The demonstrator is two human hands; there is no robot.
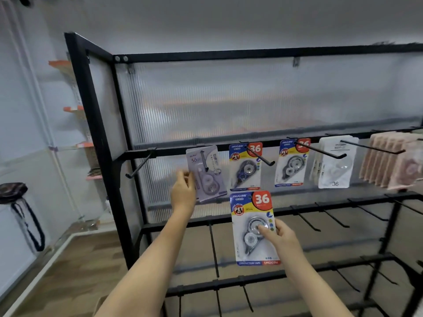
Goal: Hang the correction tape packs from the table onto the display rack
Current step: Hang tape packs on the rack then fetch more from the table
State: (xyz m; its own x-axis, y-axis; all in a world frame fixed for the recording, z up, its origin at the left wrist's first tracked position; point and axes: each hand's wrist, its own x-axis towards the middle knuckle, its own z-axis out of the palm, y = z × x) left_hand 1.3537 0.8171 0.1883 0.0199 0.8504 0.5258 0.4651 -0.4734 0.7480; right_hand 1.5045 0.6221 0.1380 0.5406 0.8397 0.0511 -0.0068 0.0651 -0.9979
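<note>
My left hand (pixel 184 191) pinches the left edge of a pale purple correction tape pack (pixel 206 173), whose top is threaded on a black hook (pixel 204 160) of the display rack (pixel 229 146). My right hand (pixel 280 233) grips a blue and red correction tape pack (pixel 253 227) marked 36, upright in front of the rack below the hanging row. Two matching blue and red packs (pixel 246 167) (pixel 291 164) hang on hooks to the right, then a white pack (pixel 336 165).
A bare hook (pixel 139 167) sticks out at the rack's left end. Pinkish packs (pixel 389 159) hang at the far right. Lower rails (pixel 297 210) carry several bare hooks. A dark bag (pixel 13 193) hangs at the left wall above the wooden floor.
</note>
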